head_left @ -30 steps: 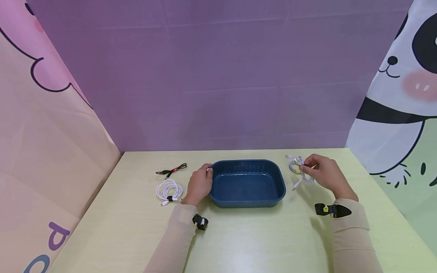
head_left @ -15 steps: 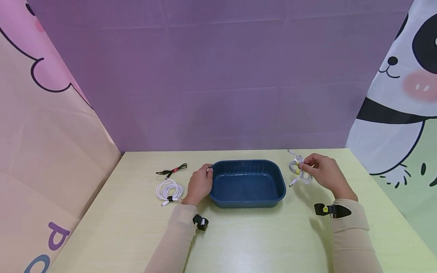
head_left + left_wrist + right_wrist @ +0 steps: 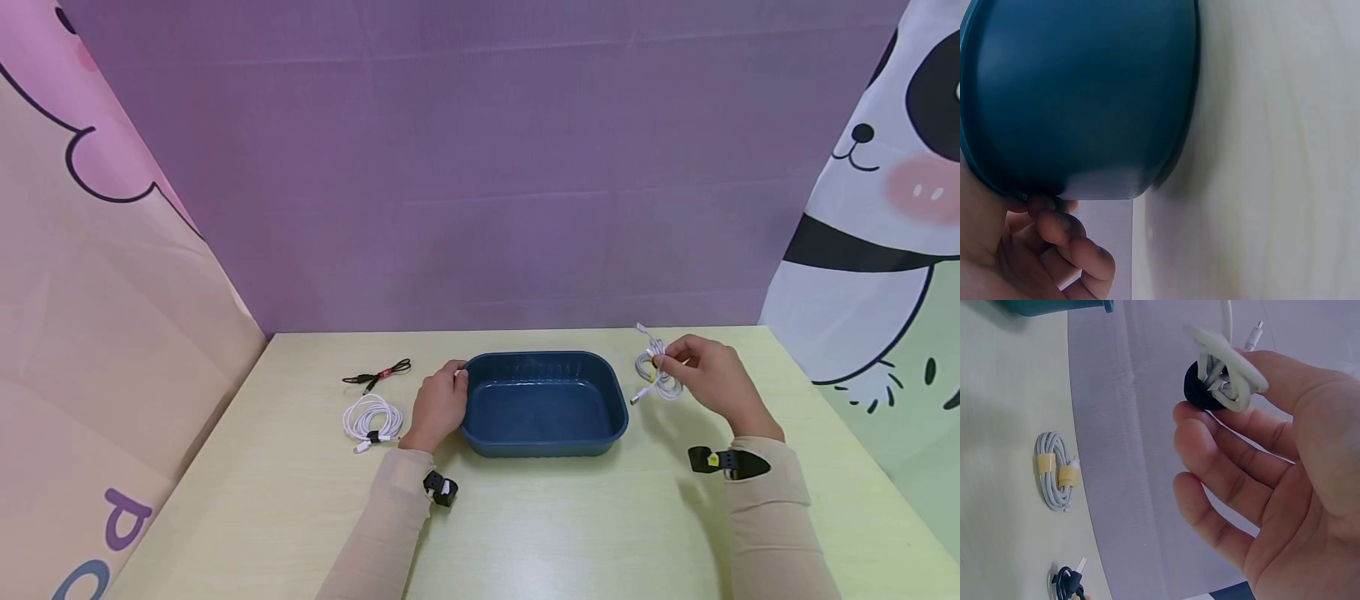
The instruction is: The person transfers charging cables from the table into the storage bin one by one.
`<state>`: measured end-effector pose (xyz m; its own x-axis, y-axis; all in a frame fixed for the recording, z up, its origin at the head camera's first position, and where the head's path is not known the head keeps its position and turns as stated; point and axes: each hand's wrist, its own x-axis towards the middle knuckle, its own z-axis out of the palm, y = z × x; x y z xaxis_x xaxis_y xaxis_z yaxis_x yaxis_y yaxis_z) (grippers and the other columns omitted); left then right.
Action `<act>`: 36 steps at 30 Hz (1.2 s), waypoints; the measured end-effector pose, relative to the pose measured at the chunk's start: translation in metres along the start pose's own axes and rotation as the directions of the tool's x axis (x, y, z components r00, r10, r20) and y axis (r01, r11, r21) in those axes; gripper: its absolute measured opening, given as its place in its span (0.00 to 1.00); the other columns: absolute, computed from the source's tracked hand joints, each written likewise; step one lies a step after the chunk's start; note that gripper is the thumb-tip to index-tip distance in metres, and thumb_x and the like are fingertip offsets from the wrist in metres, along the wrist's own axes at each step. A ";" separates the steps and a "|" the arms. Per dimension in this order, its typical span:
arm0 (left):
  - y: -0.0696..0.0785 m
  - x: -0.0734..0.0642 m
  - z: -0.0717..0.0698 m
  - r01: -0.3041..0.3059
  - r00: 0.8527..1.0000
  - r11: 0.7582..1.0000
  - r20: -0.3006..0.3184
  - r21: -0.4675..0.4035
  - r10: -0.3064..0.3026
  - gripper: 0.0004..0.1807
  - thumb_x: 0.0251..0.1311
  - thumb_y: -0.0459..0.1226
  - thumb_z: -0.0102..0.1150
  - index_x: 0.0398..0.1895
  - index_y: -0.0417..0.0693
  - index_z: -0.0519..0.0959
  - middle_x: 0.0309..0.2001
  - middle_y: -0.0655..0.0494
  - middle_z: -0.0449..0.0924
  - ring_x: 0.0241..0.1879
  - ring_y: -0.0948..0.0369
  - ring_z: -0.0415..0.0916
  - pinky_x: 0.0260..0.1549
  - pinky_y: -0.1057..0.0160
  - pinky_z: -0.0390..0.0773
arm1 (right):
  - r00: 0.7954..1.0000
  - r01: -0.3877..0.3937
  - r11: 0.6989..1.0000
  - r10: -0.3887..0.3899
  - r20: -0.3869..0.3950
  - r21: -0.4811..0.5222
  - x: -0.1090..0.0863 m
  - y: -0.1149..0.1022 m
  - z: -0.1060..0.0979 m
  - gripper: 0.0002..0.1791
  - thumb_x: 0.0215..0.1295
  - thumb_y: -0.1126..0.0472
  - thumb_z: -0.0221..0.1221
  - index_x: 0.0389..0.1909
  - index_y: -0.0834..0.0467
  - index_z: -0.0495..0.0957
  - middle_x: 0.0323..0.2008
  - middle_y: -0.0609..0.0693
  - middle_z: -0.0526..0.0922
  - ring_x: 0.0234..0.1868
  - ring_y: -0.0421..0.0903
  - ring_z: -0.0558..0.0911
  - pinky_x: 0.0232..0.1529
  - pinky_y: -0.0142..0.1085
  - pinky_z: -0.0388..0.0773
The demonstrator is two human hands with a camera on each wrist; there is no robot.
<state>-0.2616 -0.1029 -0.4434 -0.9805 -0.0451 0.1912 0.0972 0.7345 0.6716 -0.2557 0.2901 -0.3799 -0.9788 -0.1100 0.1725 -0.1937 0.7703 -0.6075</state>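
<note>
A dark blue rectangular plastic basin (image 3: 543,447) stands mid-table. My left hand (image 3: 437,408) grips its left end by the rim, with curled fingertips (image 3: 1054,226) against the rim in the left wrist view. To the right of the basin, my right hand (image 3: 712,379) pinches a coiled white charging cable (image 3: 666,385) between thumb and fingers, up off the table. A black strap (image 3: 1197,387) binds this coil, and its plug ends stick out loose. Behind it on the table lies a greyish-white cable coil (image 3: 1054,478) with yellow ties.
To the left of the basin lie a black cable (image 3: 382,373) with a red band and a coiled white cable (image 3: 372,421) with a black strap. Another black cable (image 3: 1067,584) shows low in the right wrist view. A purple cloth wall (image 3: 480,167) rises behind the table.
The right hand has shifted slightly left. The white cable in it has turned, its lower plug swinging left toward the basin and its upper end rising. The left hand and basin stay put.
</note>
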 end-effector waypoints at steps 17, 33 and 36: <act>0.000 -0.001 0.000 -0.013 1.000 0.999 -0.024 -0.030 0.013 0.20 0.77 0.38 0.49 0.68 0.53 0.77 0.41 0.45 0.87 0.30 0.54 0.77 0.28 0.61 0.68 | 0.999 0.030 1.000 -0.030 -0.021 -0.001 -0.001 -0.009 0.000 0.16 0.73 0.51 0.62 0.44 0.61 0.81 0.37 0.57 0.87 0.35 0.48 0.79 0.32 0.36 0.75; 0.001 0.000 0.000 -0.024 1.000 0.999 -0.018 -0.047 0.023 0.21 0.77 0.37 0.48 0.69 0.53 0.77 0.20 0.53 0.70 0.22 0.58 0.68 0.22 0.63 0.61 | 0.999 0.038 0.999 -0.039 -0.028 -0.005 0.001 -0.015 0.003 0.16 0.73 0.49 0.61 0.45 0.60 0.82 0.38 0.56 0.87 0.36 0.49 0.79 0.33 0.37 0.74; 0.000 0.000 0.001 -0.027 0.999 0.999 -0.019 -0.042 0.026 0.21 0.77 0.37 0.48 0.69 0.52 0.77 0.20 0.53 0.70 0.22 0.58 0.68 0.22 0.63 0.61 | 0.999 0.035 0.999 -0.035 -0.023 -0.002 0.000 -0.016 0.004 0.17 0.73 0.49 0.61 0.45 0.60 0.82 0.39 0.57 0.87 0.37 0.50 0.80 0.34 0.38 0.74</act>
<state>-0.2619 -0.1022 -0.4443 -0.9743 -0.0383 0.2220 0.1307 0.7066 0.6955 -0.2532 0.2751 -0.3727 -0.9697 -0.1225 0.2116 -0.2278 0.7670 -0.5998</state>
